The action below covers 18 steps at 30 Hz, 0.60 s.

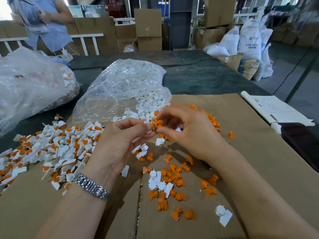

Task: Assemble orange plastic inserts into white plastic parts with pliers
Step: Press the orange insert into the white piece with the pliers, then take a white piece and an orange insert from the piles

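Observation:
My left hand (120,140) pinches a small white plastic part (149,127) between thumb and fingers above the cardboard. My right hand (186,130) pinches an orange insert (156,123) and holds it against that white part. Loose orange inserts (174,176) and a few white parts (158,182) lie on the cardboard below my hands. A heap of white parts with orange inserts in them (51,152) lies at the left. No pliers are clearly in view.
A clear bag of white parts (124,87) lies open behind my hands, and a larger bag (29,83) sits at the far left. Cardboard sheet (241,135) covers the dark table. Papers (276,109) lie at the right edge. A person stands at the back left.

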### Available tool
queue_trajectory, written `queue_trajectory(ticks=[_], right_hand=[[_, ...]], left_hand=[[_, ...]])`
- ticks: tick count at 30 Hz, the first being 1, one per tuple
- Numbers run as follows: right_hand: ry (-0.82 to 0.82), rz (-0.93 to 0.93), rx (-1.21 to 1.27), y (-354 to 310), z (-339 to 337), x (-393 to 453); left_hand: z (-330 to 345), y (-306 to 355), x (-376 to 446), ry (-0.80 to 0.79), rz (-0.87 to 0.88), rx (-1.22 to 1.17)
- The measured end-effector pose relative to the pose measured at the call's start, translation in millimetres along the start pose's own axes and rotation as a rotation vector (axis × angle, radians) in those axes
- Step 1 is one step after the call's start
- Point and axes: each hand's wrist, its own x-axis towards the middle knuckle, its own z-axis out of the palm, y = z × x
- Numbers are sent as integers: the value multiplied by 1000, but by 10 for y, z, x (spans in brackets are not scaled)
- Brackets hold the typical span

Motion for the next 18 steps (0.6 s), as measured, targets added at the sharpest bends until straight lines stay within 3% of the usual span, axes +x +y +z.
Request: queue_trajectory(ticks=[3,7,12,18], right_hand=[[-82,250,-264,139,-135,9],[-353,582,-568,256,-213,-31],[-414,577,-718,223,-140,-55],[-333,571,-585,168,-82,-37]], left_hand=[[-15,9,6,13,-34,-31],[-53,16,22,29,-47,-100],[-109,44,43,10,-63,-166],[-114,58,32,44,-50,-118]])
